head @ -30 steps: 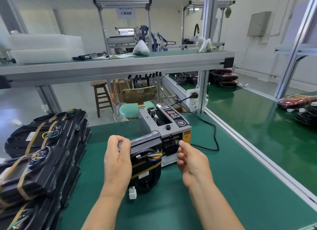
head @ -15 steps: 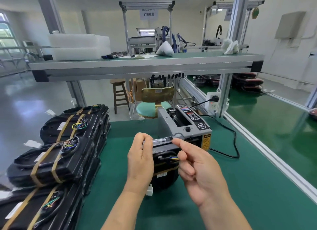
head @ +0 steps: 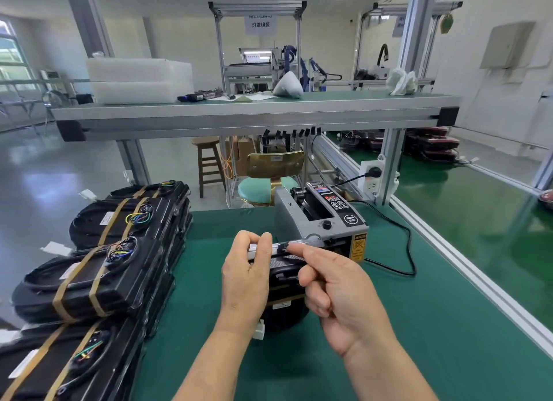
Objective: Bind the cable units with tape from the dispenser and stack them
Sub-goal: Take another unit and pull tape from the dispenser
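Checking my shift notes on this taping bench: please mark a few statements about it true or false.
1. The left hand grips the black plastic cable unit. True.
2. The grey box-shaped tape dispenser sits left of the stacked black units. False: it sits to their right.
3. Brown tape bands wrap the stacked black units. True.
4. The dispenser's black cord is unplugged. False: it is plugged into the white socket.

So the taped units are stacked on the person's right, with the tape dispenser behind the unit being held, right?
Not quite: the head view shows the taped units stacked on the person's left. The tape dispenser is behind the held unit.
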Tool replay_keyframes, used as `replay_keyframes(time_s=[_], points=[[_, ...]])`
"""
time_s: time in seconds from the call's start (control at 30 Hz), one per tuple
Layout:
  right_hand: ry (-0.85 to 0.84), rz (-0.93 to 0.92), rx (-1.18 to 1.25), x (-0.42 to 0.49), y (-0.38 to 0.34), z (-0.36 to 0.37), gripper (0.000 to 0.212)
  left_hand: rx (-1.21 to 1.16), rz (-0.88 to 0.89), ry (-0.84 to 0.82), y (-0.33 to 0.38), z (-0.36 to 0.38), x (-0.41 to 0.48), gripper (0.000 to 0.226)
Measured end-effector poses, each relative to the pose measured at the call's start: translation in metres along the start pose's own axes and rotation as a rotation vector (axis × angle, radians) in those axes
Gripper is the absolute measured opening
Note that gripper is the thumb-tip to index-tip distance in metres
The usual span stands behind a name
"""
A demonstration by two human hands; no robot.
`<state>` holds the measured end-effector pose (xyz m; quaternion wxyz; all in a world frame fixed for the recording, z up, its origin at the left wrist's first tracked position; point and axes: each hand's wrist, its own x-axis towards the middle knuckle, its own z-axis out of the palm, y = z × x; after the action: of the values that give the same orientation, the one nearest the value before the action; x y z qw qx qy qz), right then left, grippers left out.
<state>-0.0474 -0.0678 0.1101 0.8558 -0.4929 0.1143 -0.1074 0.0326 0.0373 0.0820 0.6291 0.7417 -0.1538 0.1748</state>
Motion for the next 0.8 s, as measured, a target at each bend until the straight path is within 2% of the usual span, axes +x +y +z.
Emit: replay_keyframes(time_s=[0.8], points=[[0.045,-0.049,-0.034,0.0037,0.0048,0.0012,0.027,-0.077,-0.093,-0.03,0.0044,-0.0014,0.0008,0.029]])
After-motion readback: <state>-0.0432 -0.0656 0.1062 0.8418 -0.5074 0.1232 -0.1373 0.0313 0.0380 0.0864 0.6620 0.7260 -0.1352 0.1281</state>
